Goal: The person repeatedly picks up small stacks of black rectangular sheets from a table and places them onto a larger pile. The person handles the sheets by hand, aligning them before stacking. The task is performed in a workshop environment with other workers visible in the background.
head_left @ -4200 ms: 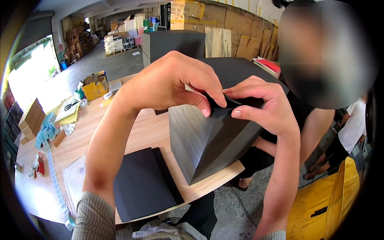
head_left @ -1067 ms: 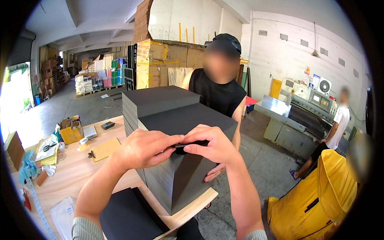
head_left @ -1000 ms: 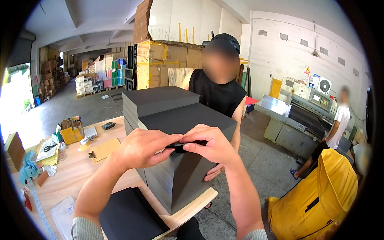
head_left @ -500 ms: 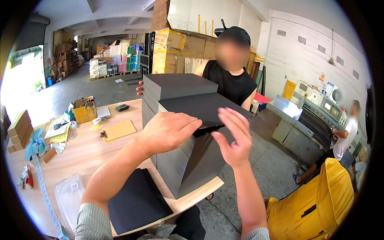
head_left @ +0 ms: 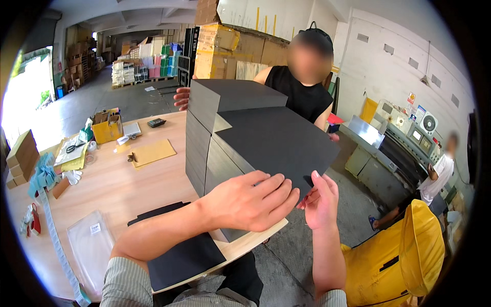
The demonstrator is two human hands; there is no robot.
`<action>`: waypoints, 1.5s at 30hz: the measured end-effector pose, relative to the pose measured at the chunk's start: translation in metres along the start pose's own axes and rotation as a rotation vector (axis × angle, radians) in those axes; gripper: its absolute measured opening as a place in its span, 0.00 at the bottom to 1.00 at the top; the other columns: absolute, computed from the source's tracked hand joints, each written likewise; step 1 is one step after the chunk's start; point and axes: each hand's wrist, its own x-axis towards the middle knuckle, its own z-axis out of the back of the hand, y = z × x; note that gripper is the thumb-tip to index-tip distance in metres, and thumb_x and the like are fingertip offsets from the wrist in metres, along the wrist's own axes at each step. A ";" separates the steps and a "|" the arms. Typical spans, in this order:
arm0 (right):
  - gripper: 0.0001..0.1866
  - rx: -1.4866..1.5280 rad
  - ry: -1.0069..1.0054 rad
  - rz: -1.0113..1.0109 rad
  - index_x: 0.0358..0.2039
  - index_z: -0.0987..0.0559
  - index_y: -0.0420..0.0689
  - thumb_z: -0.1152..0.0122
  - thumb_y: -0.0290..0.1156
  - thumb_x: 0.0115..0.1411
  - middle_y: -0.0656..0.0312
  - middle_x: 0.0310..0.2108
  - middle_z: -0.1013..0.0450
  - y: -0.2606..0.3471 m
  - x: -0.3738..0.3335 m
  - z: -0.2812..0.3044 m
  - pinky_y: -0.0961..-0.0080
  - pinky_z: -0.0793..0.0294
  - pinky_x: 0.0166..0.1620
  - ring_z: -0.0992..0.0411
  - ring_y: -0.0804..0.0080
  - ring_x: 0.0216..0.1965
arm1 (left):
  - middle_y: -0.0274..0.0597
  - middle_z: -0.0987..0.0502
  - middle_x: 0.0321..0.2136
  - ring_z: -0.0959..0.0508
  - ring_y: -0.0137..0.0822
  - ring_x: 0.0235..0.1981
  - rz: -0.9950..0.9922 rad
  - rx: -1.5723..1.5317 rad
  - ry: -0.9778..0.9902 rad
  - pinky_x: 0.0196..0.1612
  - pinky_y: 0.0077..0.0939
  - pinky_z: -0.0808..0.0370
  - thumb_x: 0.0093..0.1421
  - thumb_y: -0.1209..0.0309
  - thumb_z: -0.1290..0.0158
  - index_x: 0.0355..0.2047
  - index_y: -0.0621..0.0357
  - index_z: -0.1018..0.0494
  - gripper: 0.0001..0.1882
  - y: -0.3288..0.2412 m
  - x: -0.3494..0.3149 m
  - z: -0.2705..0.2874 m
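A tall stack of dark grey and black sheets (head_left: 197,148) stands on the table in front of me. Across its near part lies a large black sheet (head_left: 279,135), its near right corner drawn toward me. My left hand (head_left: 250,202) has its curled fingers pressed together over the sheet's near edge; its thumb is hidden. At that corner my right hand (head_left: 323,199) pinches the black sheet between thumb and fingers. Below my left forearm, more black sheets (head_left: 186,261) lie at the table's front edge.
Opposite, a person in black has one hand (head_left: 182,97) at the stack's far left. The wooden table (head_left: 169,176) holds a clipboard (head_left: 153,153), a clear plastic sleeve (head_left: 91,245) and a yellow box (head_left: 107,127). A yellow bag (head_left: 394,261) stands right, before a large machine (head_left: 394,148).
Both hands have come lower and nearer to me, and the right fingers have closed on the sheet's corner. The black sheet now lies flatter. The person opposite has shifted right.
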 end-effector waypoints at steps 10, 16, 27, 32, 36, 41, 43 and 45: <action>0.10 0.127 0.038 -0.068 0.31 0.26 0.43 0.38 0.33 0.67 0.55 0.23 0.21 -0.003 0.001 -0.002 0.71 0.25 0.20 0.23 0.64 0.18 | 0.40 0.18 0.44 0.17 0.39 0.46 0.081 -0.046 0.076 0.49 0.34 0.19 0.52 0.72 0.42 0.44 0.56 0.19 0.17 0.032 -0.014 0.001; 0.16 0.191 0.186 0.006 0.42 0.23 0.35 0.43 0.38 0.72 0.46 0.27 0.20 -0.027 -0.006 0.010 0.71 0.22 0.28 0.21 0.61 0.23 | 0.39 0.17 0.42 0.16 0.39 0.43 0.088 -0.036 0.072 0.44 0.32 0.16 0.51 0.73 0.42 0.42 0.58 0.19 0.16 0.043 -0.015 0.001; 0.14 0.096 -0.050 -0.234 0.53 0.20 0.35 0.42 0.27 0.70 0.51 0.34 0.18 -0.230 -0.180 0.104 0.75 0.20 0.40 0.21 0.72 0.33 | 0.50 0.15 0.35 0.14 0.49 0.40 0.315 -0.178 0.008 0.46 0.39 0.16 0.50 0.88 0.46 0.35 0.66 0.19 0.12 0.068 -0.035 -0.027; 0.24 -0.893 0.016 -0.120 0.55 0.22 0.38 0.32 0.38 0.63 0.51 0.42 0.19 -0.323 -0.258 0.176 0.67 0.23 0.48 0.20 0.61 0.42 | 0.56 0.16 0.37 0.15 0.52 0.42 0.347 -0.059 0.099 0.51 0.45 0.18 0.60 0.75 0.42 0.37 0.68 0.22 0.08 0.064 -0.049 -0.014; 0.42 -1.122 0.102 -0.269 0.68 0.33 0.42 0.36 0.56 0.61 0.48 0.69 0.37 -0.365 -0.287 0.204 0.47 0.44 0.67 0.40 0.45 0.69 | 0.58 0.16 0.39 0.15 0.52 0.42 0.314 -0.002 0.107 0.52 0.43 0.20 0.68 0.63 0.44 0.40 0.67 0.22 0.15 0.068 -0.053 -0.021; 0.46 -1.257 0.332 -0.431 0.71 0.36 0.49 0.43 0.66 0.61 0.55 0.75 0.45 -0.394 -0.290 0.227 0.41 0.57 0.72 0.52 0.47 0.75 | 0.57 0.15 0.40 0.14 0.50 0.43 0.342 -0.007 0.093 0.52 0.43 0.20 0.71 0.60 0.47 0.42 0.65 0.21 0.18 0.067 -0.053 -0.032; 0.46 -1.242 0.389 -0.462 0.72 0.37 0.52 0.47 0.69 0.62 0.58 0.76 0.48 -0.396 -0.290 0.235 0.39 0.59 0.73 0.55 0.48 0.76 | 0.56 0.15 0.40 0.14 0.49 0.43 0.377 -0.060 0.055 0.53 0.43 0.20 0.72 0.59 0.48 0.42 0.66 0.21 0.18 0.068 -0.055 -0.031; 0.45 -1.244 0.395 -0.477 0.72 0.36 0.51 0.45 0.66 0.62 0.58 0.76 0.49 -0.394 -0.292 0.236 0.40 0.59 0.73 0.56 0.48 0.77 | 0.55 0.15 0.37 0.14 0.49 0.43 0.477 0.157 0.122 0.49 0.41 0.19 0.74 0.63 0.51 0.46 0.69 0.23 0.17 0.071 -0.063 -0.023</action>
